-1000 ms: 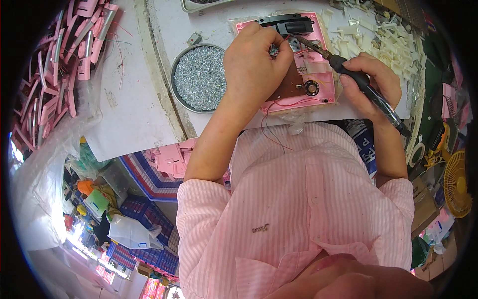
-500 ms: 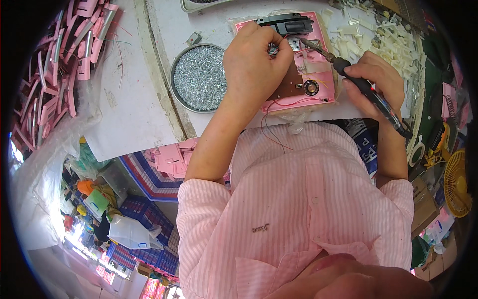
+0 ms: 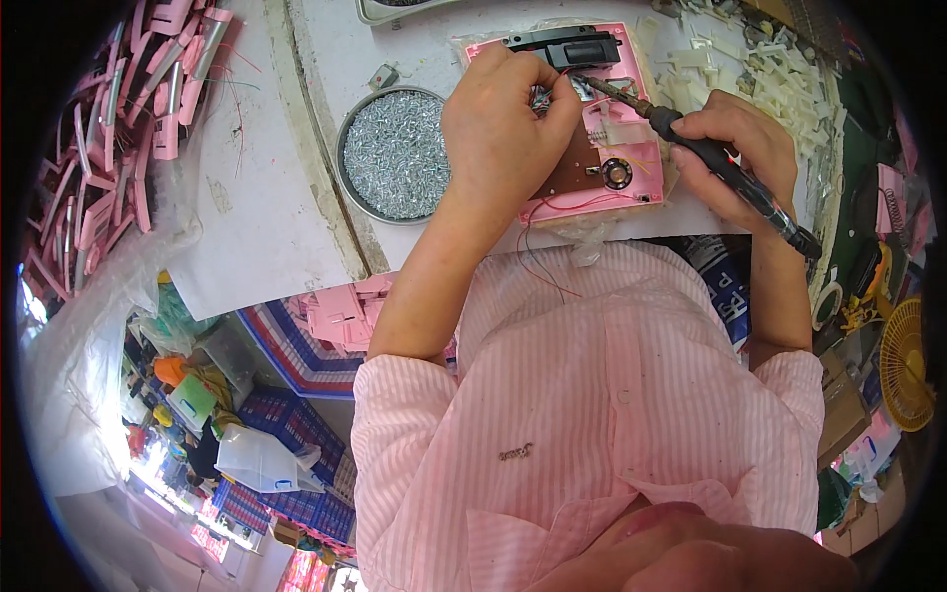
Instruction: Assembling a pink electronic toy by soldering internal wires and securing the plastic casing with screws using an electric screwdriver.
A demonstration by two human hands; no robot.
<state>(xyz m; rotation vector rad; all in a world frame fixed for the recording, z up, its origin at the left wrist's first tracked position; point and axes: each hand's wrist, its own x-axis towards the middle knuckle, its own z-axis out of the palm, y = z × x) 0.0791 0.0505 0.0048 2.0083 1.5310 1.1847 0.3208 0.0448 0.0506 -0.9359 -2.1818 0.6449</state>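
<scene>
Left hand [image 3: 503, 123], upper centre of frame: our fingers pinch thin wires on the pink casing [image 3: 592, 148], forearm rising from below. Right hand [image 3: 730, 158], upper right: fist wrapped around the soldering iron [image 3: 710, 158], tip angled onto the casing's open interior, brown board and round speaker exposed.

One head-worn fisheye view looks steeply down from close above. The worktop [image 3: 296, 197] fills its upper part.

Soldering iron [image 3: 725, 168] tilted, tip on pink casing [image 3: 631, 148] (open, flat).
</scene>
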